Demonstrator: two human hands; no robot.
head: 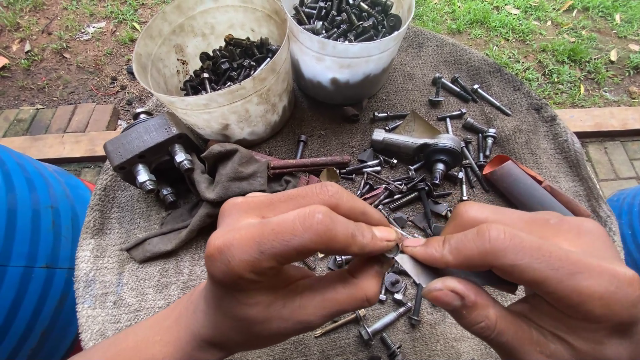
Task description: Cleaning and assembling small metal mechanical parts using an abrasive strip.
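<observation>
- Left hand [287, 260] nearest the lens, low centre; thumb and forefinger pressed together, pinching a small metal washer [392, 252] at the tips.
- Right hand [533, 280] meets it from the other side; its thumb and forefinger close on a grey strip of sandpaper [427, 272], the forefinger tip touching the washer.
- The washer sits between the two hands, held above the cloth-covered table [113, 287], over a scatter of loose bolts [387, 323].
- More bolts and small parts [400, 183] lie in a heap just beyond the fingertips.
- A grey metal joint piece with a round end [420, 148] rests behind that heap.
- A roll of sandpaper, rust-red backing [523, 187], lies to the right, near the right hand.
- A dirty rag [220, 180] is crumpled left of centre, with a rusty rod [310, 163] lying against it.
- A dark metal block with threaded fittings [150, 150] sits at the rag's left end.
- Two white buckets at the far edge: the left bucket [220, 100] tilted and part full of dark bolts, the right bucket [347, 63] upright and full.
- A few long bolts [467, 90] lie apart near the right bucket.
- Grass [553, 40] and brick edging [57, 120] beyond the table.
</observation>
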